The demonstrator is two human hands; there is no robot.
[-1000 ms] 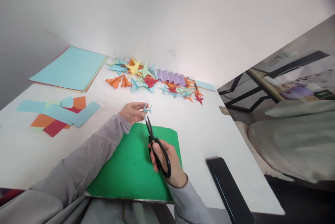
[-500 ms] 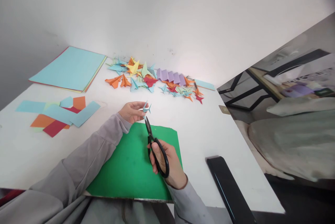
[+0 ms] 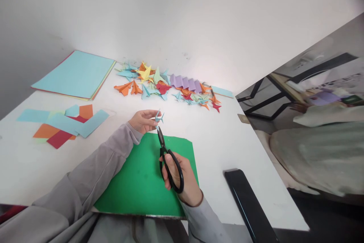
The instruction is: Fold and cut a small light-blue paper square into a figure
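Pinched in the fingers of my left hand is a small light blue folded paper figure with pointed tips. My right hand grips a pair of black-handled scissors, fingers through the loops. The blades point up and away from me, their tips at the lower edge of the paper figure. Whether the blades touch or cut the paper I cannot tell. Beneath both hands lies a green sheet or mat at the table's near edge.
Folded paper planes and stars line the wall, beside a purple pleated paper. Loose coloured paper strips lie left, below a stack of large sheets. A long black object sits right. Another person is beyond the table.
The scissors' handles have spread slightly at the left loop. My left hand and the paper figure stay put. At the right, the other person's hand has come into view.
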